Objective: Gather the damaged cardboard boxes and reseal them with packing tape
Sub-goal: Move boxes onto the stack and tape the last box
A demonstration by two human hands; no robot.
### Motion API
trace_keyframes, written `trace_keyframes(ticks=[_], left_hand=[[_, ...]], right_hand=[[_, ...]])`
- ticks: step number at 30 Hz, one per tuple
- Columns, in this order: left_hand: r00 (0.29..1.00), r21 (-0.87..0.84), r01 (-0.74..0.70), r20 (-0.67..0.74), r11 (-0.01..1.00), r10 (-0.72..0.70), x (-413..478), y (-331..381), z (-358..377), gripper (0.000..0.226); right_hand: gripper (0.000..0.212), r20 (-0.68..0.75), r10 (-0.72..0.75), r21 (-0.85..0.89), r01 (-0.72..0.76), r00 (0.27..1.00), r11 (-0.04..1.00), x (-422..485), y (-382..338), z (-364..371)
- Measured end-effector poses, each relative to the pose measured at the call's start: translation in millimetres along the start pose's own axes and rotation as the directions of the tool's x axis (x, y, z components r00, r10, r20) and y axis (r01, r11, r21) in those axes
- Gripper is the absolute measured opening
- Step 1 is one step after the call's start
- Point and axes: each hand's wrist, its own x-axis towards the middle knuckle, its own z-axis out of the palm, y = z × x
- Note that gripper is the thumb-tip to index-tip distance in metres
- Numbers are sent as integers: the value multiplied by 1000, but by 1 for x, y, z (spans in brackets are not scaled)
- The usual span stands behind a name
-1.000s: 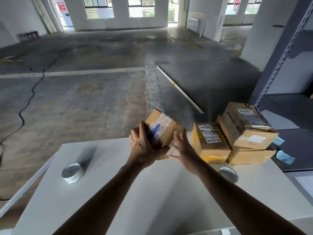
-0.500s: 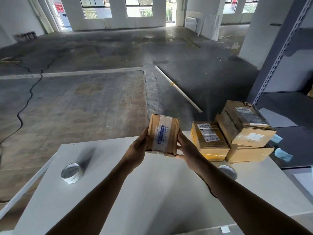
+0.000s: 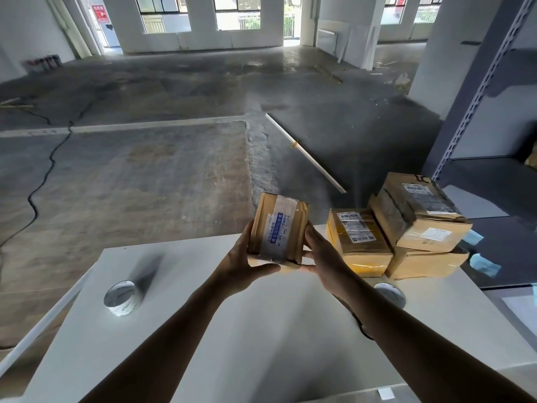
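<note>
I hold a small cardboard box [image 3: 277, 228] above the far part of the white table [image 3: 261, 330]; a strip of tape and a blue-printed label run down its facing side. My left hand [image 3: 242, 264] grips its left side and bottom edge, thumb under the front. My right hand [image 3: 322, 255] grips its right side. A roll of packing tape [image 3: 122, 297] lies on the table's left. A second roll [image 3: 389, 293] lies to the right, partly hidden by my right forearm.
Three more cardboard boxes sit at the table's far right: one yellow-taped box [image 3: 359, 241], and a torn box [image 3: 421, 216] stacked on another box [image 3: 427, 263]. A grey metal shelf [image 3: 479, 91] stands at the right. Bare concrete floor lies beyond the table.
The small box was tilted with my left hand over its face; it has been turned upright so its taped side faces me, and both hands now hold its sides.
</note>
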Motion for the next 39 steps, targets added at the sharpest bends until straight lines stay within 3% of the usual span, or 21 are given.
trace_keyframes(ticks=[2,5,8,10,13,16,19,22,24,26,28,29,32,35,39], left_hand=[[996,-109,19,-81,994,-28,2,5,3,60],[983,-110,40,-174,993,-59,5,13,6,35],[969,-169,84,-215,982,-120,6,14,5,50],[963,-182,105,-228,978,-146,7,10,4,64],[973,-249,85,-188,965,-134,6,6,5,65],[993,-374,42,-89,926,-81,4,6,6,72],[994,-420,95,-15,903,-111,6,10,8,87],[990,-385,110,-34,916,-133,8,11,8,89],[990,-456,104,-38,884,-136,7,9,5,86],[992,-479,96,-30,873,-126,4,5,-2,84],[993,-487,78,-39,870,-111,1,1,-9,87],[992,-484,86,-38,871,-119,0,0,-13,90],[984,-478,132,-43,868,-173,-2,-5,-21,91],[989,-562,141,36,815,-146,-6,-15,-26,76],[979,-575,198,151,794,-135,-8,-14,-24,70]], right_hand=[[40,19,-59,-22,60,998,998,0,3,2],[32,-4,-151,-146,149,989,978,-3,6,4],[55,-66,-281,-354,241,957,904,0,12,3],[75,-123,-292,-462,206,948,863,4,15,2],[108,-177,-230,-466,125,957,876,10,12,4],[120,-200,-265,-486,140,943,863,15,9,8],[140,-200,-247,-516,112,948,849,19,10,7],[144,-178,-245,-536,115,953,836,20,14,8],[134,-202,-288,-570,127,936,812,15,12,11],[117,-307,-375,-611,121,875,782,13,12,10],[105,-410,-354,-507,113,841,854,15,15,-4],[101,-407,-291,-374,134,866,918,16,15,-13],[82,-198,-180,-86,166,964,982,13,15,-38],[62,28,-146,88,143,989,986,1,10,-45],[59,103,-86,272,55,991,961,-3,5,-47]])
